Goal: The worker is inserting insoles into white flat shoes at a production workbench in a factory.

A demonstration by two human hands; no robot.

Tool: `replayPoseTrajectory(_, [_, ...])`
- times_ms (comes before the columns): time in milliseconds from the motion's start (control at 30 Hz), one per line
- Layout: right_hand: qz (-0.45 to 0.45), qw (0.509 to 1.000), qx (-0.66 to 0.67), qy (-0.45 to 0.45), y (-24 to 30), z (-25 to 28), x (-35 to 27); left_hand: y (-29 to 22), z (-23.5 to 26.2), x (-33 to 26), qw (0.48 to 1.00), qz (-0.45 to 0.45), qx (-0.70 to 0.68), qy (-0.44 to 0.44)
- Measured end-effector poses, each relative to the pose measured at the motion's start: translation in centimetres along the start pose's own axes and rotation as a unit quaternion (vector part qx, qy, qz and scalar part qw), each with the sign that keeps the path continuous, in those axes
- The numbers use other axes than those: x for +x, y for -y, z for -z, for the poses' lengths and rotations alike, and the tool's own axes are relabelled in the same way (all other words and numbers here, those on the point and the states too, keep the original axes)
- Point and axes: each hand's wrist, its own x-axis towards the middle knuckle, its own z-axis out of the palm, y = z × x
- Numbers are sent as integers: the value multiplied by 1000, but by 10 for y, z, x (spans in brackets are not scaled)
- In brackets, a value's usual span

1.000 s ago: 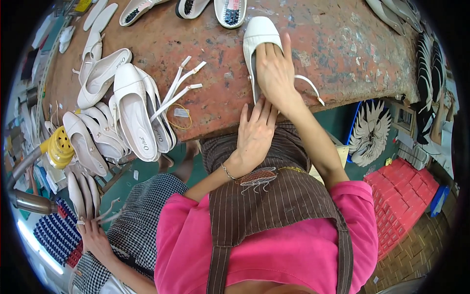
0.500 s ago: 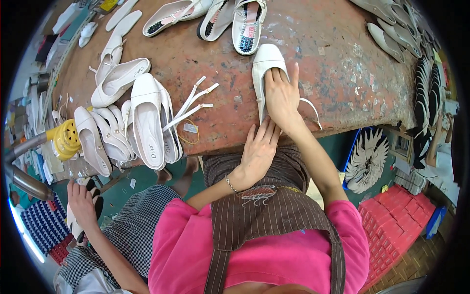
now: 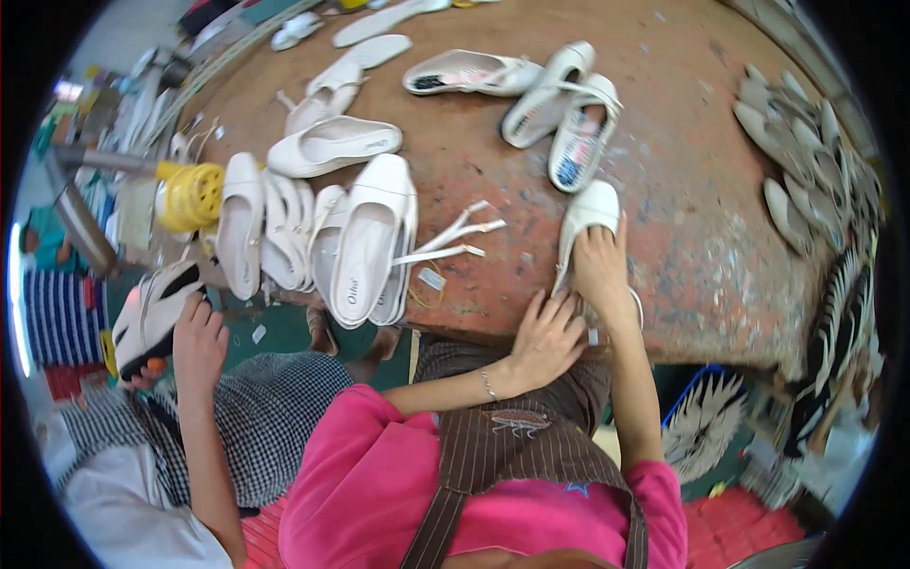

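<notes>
A white slip-on shoe [image 3: 597, 201] lies toe-away near the table's front edge. The fingers of my right hand [image 3: 604, 270] reach inside it, with the thumb outside along its right side. My left hand [image 3: 548, 341] is at the heel end, palm down, its bent fingers against the heel, which they partly hide. A thin white strap [image 3: 639, 308] sticks out beside my right wrist. Just beyond the toe is a strappy white shoe [image 3: 584, 142], its insole area patterned and uncovered. Another white shoe [image 3: 545, 100] lies beside it.
White shoes [image 3: 365, 251] stand grouped on the left, with loose white straps [image 3: 460, 235] beside them. A yellow perforated fixture [image 3: 191, 197] is farther left. Grey shoes [image 3: 801, 156] are piled at far right. At lower left, a co-worker's hand [image 3: 199, 341] is at a black-and-white shoe [image 3: 156, 313].
The whole view has shifted, so the table's things appear farther right and lower. My right hand stays in the shoe; my left fingers look more bent and spread. The co-worker's black-and-white shoe has come up.
</notes>
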Motion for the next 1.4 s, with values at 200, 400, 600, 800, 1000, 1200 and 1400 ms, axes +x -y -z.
replayPoseTrajectory(200, [-154,856,493,-36,-29,91,-10,33,67,43,974,-5,-206,-94])
replayPoseTrajectory(400, [-227,820,478,-219,-71,63,-10,78,260,-10,979,104,-99,-142])
replayPoseTrajectory(600, [-199,833,500,-126,-33,28,10,121,327,2,901,366,202,-115])
replayPoseTrajectory(800, [-179,882,423,-104,-16,43,38,301,332,166,915,301,269,-24])
replayPoseTrajectory(1000, [-156,908,368,-124,-22,30,31,418,243,238,861,327,383,64])
replayPoseTrajectory(1200, [-224,888,379,-137,-35,26,5,416,268,245,909,342,237,-38])
replayPoseTrajectory(1400, [-229,867,257,-360,-17,60,46,196,221,284,998,-59,3,-1])
